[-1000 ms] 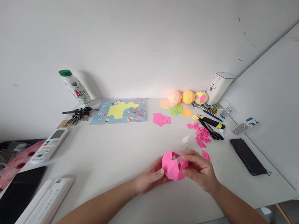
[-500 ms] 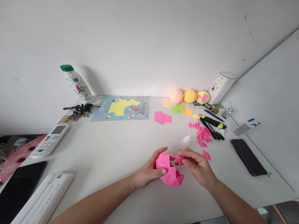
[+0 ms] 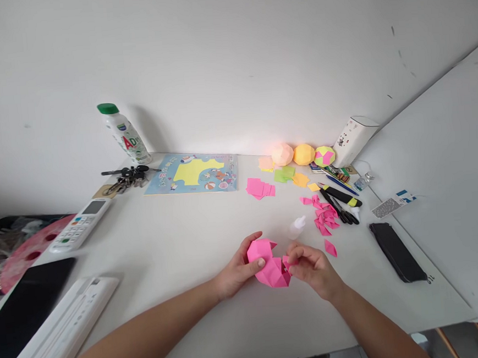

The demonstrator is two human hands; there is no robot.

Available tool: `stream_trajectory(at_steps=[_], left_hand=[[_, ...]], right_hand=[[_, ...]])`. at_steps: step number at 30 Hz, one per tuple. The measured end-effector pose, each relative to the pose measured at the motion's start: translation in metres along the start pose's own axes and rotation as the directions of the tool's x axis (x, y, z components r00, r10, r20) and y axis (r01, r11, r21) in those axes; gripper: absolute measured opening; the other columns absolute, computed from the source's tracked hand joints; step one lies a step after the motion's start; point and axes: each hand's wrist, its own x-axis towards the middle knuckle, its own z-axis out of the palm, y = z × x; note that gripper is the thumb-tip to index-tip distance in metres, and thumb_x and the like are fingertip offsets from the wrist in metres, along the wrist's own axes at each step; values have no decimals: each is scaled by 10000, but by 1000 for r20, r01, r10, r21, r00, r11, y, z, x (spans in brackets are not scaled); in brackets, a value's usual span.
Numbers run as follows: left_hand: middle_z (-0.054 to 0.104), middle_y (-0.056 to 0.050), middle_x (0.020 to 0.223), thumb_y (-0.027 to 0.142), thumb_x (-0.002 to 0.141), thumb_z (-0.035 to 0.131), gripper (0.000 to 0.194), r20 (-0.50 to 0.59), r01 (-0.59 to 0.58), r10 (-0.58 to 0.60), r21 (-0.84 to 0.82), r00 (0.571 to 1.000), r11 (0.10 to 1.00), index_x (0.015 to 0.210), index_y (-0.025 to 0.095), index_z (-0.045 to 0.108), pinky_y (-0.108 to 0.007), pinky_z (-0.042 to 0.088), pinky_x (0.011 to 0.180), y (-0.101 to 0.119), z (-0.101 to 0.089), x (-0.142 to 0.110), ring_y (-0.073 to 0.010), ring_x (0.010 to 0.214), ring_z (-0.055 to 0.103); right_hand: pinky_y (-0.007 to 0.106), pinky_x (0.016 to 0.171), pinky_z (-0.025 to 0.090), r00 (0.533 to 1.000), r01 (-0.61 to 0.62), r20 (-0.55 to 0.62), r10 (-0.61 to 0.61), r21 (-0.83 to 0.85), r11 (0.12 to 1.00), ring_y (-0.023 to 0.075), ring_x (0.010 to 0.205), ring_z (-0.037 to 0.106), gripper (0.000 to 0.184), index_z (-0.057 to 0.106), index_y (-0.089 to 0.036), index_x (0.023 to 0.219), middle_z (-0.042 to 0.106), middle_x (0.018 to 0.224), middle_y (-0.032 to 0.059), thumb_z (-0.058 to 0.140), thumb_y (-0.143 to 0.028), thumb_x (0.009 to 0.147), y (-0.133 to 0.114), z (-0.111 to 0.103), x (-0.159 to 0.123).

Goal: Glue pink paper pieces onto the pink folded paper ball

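Observation:
My left hand [image 3: 240, 267] is closed round a pink folded-paper ball [image 3: 266, 262] that has a gap on its right side, with the thumb across its front. My right hand [image 3: 312, 267] pinches a small pink folded paper piece [image 3: 287, 262] at that gap; the piece touches or overlaps the ball's edge, and my fingers partly hide it. Just beyond stands a small clear glue bottle [image 3: 297, 227] with a white nozzle. A heap of pink folded pieces [image 3: 326, 216] lies to the right, with one loose pink piece [image 3: 330, 248] nearer to me.
Three finished paper balls [image 3: 304, 154] sit by the wall, beside flat pink paper squares [image 3: 259, 188]. Black scissors [image 3: 341, 209], a box cutter [image 3: 342, 195] and a black pouch [image 3: 400, 252] lie right. A white remote [image 3: 80, 224], keys [image 3: 129, 178] and a bottle [image 3: 126, 135] are left.
The small pink piece has moved down and left from above the gap to the ball's lower right edge. My left hand has turned the ball slightly and raised its lower end.

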Motion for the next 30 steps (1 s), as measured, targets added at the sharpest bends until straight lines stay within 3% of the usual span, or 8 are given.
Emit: stream_trajectory(at_steps=[4,11,21,27,30], left_hand=[[475,-129,1357,375,792,643,685,-12,-9,9,6,1000,1000,1364,283,278,-446,400,968,1,0,0,-250,1149,519],[472,-131,1360,375,789,645,652,-13,-15,15,-25,1000,1000,1338,277,308,-453,396,973,-1,0,1,-246,1137,532],[490,-127,1341,381,781,653,663,-14,6,-6,-12,1000,1000,1332,265,303,-437,401,973,4,2,0,-232,1114,542],[475,-133,1355,383,776,658,666,0,-16,16,-29,1000,999,1335,272,313,-446,386,982,3,1,1,-244,1144,525],[471,-137,1358,389,775,657,671,4,-11,11,-23,1000,1000,1339,275,311,-444,391,973,2,1,1,-247,1147,522]], right_hand=[[275,587,395,999,26,26,-24,-62,998,127,677,439,128,628,-216,794,423,791,-3,723,-266,723,2,-1,-2],[278,598,392,995,89,59,-80,-169,982,131,657,425,122,593,-210,702,426,742,-4,678,-265,770,-1,0,-2],[293,591,429,989,118,112,-101,-151,981,141,655,465,115,622,-219,691,459,749,12,684,-283,762,0,-1,-3],[366,757,465,990,129,69,-121,-127,984,207,841,564,36,688,-234,750,557,752,31,685,-266,766,-4,-2,-3],[331,693,476,995,77,-54,-84,-121,990,172,747,558,51,711,-232,783,592,762,26,685,-274,768,-3,-4,-1]])
